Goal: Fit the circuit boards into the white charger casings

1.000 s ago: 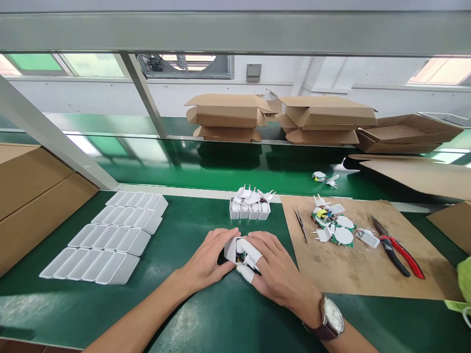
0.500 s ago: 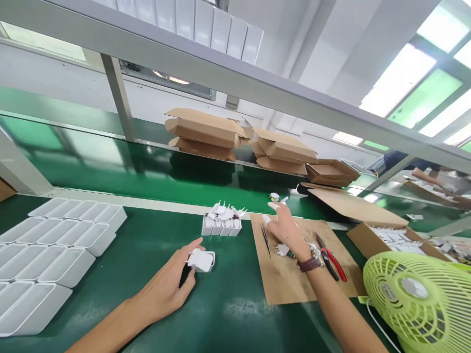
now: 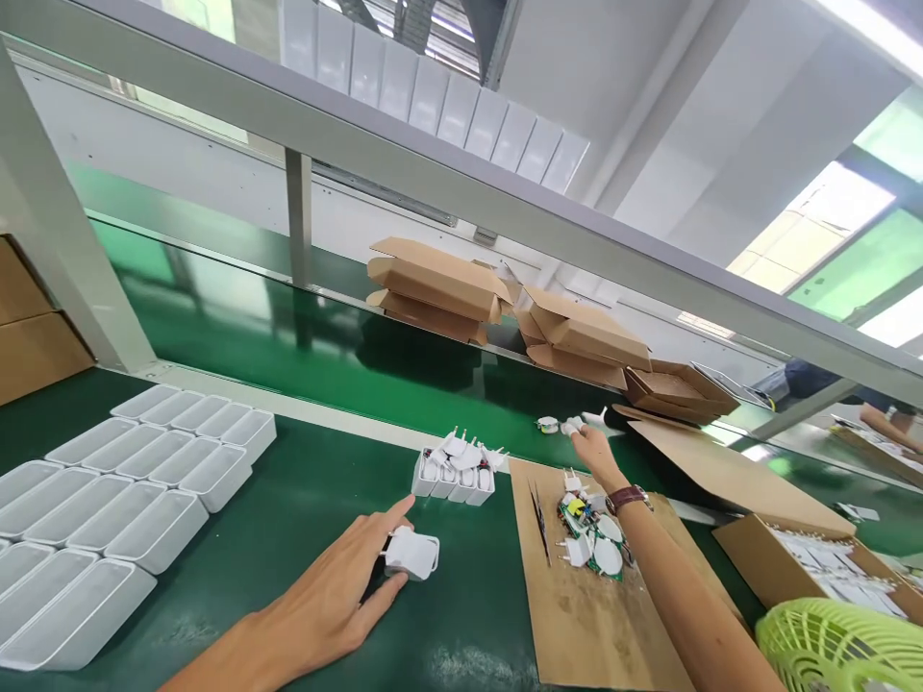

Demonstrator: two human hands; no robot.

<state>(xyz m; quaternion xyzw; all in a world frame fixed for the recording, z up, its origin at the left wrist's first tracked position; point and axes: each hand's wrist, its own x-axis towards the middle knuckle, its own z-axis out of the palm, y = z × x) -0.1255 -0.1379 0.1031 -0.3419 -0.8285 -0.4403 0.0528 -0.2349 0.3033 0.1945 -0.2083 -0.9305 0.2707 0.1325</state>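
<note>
At the tabletop's middle: one unit, white, prongs toward the left edge, its top part apparently not seated flush. Along the far edge: four filled cases, plugs lying loose across the tops. Toward the left edge: rows of open cases, seemingly unfilled. On the brown sheet: boards and more plugs, apparently unhoused. Progress, by judgement: part-way; some cases loaded, none seen closed, many to go. Left hand: back upward, index finger extended, thumb and remaining fingers clamped about the unit's sides. Right hand: arm outstretched past the tabletop's far edge, over the belt, fingertips beside a far plug, near a far board; whether they hold anything, cannot tell.
</note>
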